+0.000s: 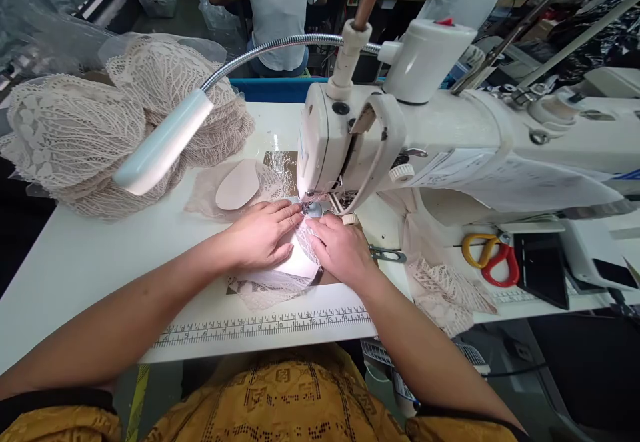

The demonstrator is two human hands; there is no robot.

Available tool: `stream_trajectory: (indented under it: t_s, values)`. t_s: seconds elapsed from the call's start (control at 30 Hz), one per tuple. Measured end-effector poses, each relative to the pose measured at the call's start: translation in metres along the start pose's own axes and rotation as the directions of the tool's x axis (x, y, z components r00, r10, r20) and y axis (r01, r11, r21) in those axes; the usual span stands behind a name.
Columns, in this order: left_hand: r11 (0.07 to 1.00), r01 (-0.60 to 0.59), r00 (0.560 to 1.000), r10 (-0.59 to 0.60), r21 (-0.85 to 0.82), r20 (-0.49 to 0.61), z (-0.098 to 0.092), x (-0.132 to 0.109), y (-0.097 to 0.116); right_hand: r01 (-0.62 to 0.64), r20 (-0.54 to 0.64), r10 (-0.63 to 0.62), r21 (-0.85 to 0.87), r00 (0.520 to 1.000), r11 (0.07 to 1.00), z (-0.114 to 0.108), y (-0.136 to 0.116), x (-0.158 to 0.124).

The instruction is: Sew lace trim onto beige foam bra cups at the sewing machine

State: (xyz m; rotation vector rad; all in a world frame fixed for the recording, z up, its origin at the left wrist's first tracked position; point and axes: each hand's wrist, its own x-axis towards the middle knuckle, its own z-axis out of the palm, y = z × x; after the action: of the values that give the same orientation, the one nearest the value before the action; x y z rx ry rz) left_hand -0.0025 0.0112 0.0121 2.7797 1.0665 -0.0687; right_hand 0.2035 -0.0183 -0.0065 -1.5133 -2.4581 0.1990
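Pale lace fabric with a smooth white piece on it lies beneath the presser foot of a white sewing machine. My left hand rests flat on this work, fingers stretched toward the needle area. Close to the foot on the other side, my right hand presses the lace edge with slightly bent fingers, thumb apart from the index finger. Its outer fingers are partly hidden. Behind my left hand lies another lace piece carrying an oval white cup shape.
Stacked lace pieces fill the table's left, below a bendable lamp. To the right are scissors, a dark phone-like device and more lace. A ruler strip runs along the front edge. Two people sit beyond.
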Motion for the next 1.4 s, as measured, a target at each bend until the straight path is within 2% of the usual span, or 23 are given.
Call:
stream_trajectory:
  t_s: [0.27, 0.47, 0.67, 1.03, 1.17, 1.4]
  values:
    - [0.997, -0.053, 0.998, 0.055, 0.058, -0.023, -0.006, -0.001, -0.012, 0.051, -0.003, -0.051, -0.031, 0.999, 0.998, 0.001, 0.002, -0.002]
    - [0.986, -0.105, 0.976, 0.127, 0.134, -0.177, -0.003, -0.006, -0.018, 0.081, -0.028, -0.079, 0.082, 0.997, 0.993, 0.002, 0.006, -0.006]
    - [0.975, -0.22, 0.938, 0.215, 0.014, -0.271, 0.004, -0.003, -0.009, 0.082, -0.052, -0.077, 0.122, 0.996, 0.989, 0.003, 0.006, -0.007]
    - [0.973, -0.225, 0.93, 0.228, 0.044, -0.288, 0.012, -0.004, -0.011, 0.109, -0.003, -0.109, -0.015, 0.994, 0.994, 0.004, 0.004, -0.006]
    - [0.974, -0.217, 0.928, 0.225, 0.062, -0.297, 0.012, -0.002, -0.011, 0.096, -0.025, -0.098, -0.059, 0.995, 0.994, 0.006, 0.003, -0.004]
    - [0.973, -0.218, 0.94, 0.229, 0.07, -0.252, 0.01, 0.001, -0.01, 0.06, -0.021, -0.062, -0.08, 0.998, 0.995, 0.009, 0.001, 0.0]
